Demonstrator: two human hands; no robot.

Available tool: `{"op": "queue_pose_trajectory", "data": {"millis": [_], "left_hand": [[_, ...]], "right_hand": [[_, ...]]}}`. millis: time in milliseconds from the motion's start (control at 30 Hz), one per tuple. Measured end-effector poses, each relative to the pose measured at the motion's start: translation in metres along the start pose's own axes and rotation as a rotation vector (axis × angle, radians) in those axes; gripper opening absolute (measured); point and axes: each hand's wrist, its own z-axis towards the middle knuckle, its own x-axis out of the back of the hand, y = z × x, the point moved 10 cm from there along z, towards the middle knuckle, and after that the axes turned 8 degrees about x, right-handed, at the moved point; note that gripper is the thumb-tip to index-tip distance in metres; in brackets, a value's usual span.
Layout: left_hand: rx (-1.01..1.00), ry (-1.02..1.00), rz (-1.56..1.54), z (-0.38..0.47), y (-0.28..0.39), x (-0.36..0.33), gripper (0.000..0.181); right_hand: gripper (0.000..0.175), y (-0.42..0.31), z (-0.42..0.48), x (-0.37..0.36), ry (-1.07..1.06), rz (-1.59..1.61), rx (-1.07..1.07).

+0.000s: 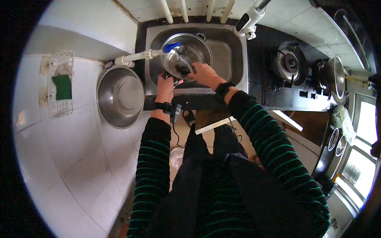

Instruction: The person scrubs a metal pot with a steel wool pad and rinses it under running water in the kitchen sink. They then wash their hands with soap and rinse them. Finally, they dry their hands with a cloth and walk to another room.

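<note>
A round stainless steel pot sits in the left part of the metal sink. My left hand grips the pot's handle at the near side. Over the pot's near right rim, my right hand reaches in, its fingers near a dark, blurred thing in the pot; whether they hold it I cannot tell. Water appears to run into the pot from the white tap with a blue lever.
Left of the sink is a large steel basin; a white wall rack carries a green scouring pad. A second white faucet stands behind. At right are a gas burner and a steel pan. An open cabinet door juts out below.
</note>
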Motion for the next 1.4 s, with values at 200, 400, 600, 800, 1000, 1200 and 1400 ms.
{"op": "queue_pose_trajectory", "data": {"millis": [200, 400, 600, 800, 1000, 1200, 1400], "left_hand": [[0.163, 0.072, 0.022, 0.036, -0.019, 0.024, 0.052], [-0.623, 0.555, 1.237, 0.001, 0.058, 0.004, 0.043], [-0.687, -0.063, 1.500, 0.035, -0.005, -0.085, 0.032], [-0.365, -0.434, 1.734, 0.107, -0.083, -0.098, 0.029], [-0.296, -0.258, 1.960, 0.103, -0.036, -0.054, 0.019], [-0.755, 0.177, 1.037, 0.019, 0.057, -0.044, 0.023], [-0.957, 0.172, 1.375, 0.013, 0.051, -0.082, 0.027]], "right_hand": [[0.032, 0.046, 0.039, -0.052, -0.158, 0.156, -0.074], [0.017, 0.043, 0.018, -0.025, -0.060, -0.213, 0.203], [0.023, 0.057, -0.011, 0.030, 0.076, -0.009, -0.036], [0.020, 0.060, -0.035, 0.032, 0.099, 0.069, -0.052], [0.025, 0.088, -0.055, -0.003, 0.041, 0.844, -0.390], [0.028, 0.050, -0.039, -0.005, 0.061, 0.506, -0.240], [0.023, 0.012, -0.061, -0.016, 0.087, 0.449, -0.112]]}}
